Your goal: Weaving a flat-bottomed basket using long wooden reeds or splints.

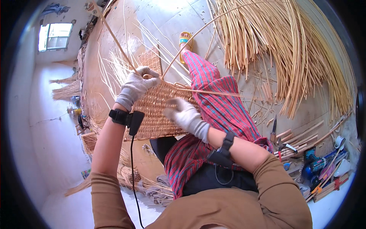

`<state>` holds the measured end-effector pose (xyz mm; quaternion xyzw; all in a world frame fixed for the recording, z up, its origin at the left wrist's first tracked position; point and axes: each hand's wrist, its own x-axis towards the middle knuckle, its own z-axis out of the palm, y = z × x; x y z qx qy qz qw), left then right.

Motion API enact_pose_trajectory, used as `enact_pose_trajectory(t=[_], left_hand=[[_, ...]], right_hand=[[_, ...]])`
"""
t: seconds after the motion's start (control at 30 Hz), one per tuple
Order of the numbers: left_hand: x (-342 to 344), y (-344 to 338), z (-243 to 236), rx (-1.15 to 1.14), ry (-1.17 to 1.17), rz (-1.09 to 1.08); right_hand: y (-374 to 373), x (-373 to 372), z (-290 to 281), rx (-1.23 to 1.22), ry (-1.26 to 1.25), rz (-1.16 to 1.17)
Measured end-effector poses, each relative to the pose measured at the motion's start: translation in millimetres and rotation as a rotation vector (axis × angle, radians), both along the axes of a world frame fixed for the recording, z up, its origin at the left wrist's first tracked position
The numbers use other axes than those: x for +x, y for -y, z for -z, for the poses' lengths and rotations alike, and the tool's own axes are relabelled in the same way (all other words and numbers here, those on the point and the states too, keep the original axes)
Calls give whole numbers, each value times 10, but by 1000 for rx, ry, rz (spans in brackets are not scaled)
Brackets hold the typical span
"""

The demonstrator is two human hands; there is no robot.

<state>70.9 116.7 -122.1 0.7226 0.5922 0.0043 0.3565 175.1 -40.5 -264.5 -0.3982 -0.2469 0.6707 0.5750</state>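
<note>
A woven wicker panel [158, 108] lies tilted across my lap, its far edge bristling with rod ends. My left hand [138, 84], in a pale knitted glove, is closed on a wicker rod [117, 42] at that edge, thumb and fingers pinched together. From beside the pinch, another long rod [206, 27] arcs up and to the right. A third rod [213, 92] runs rightward over my leg. My right hand [183, 113], gloved too, hovers over the panel's right part. Motion blurs its fingers, so their grip is unclear.
A large heap of cut rods [274, 49] spreads over the floor at far right. A knife [274, 126], pliers [281, 147] and a blue power tool [314, 162] lie at right. Another woven piece [150, 59] and pale thin strands [118, 65] lie beyond my left hand.
</note>
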Motion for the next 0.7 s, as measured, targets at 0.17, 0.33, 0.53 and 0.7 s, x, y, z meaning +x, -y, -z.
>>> enact_pose_trajectory(t=[0.17,0.33,0.53,0.7], left_hand=[[-5,5,5,-23,-24,-11],[-29,17,5,-28,-8,3],[56,1,-34,-25,-14,55],[3,67,7,35,96,51]], right_hand=[[-192,297,118,168,-188,252],[-708,732,-37,342,-107,141],[-1478,584,336,-88,11,-265],[-1939,385,141,347,407,-440]])
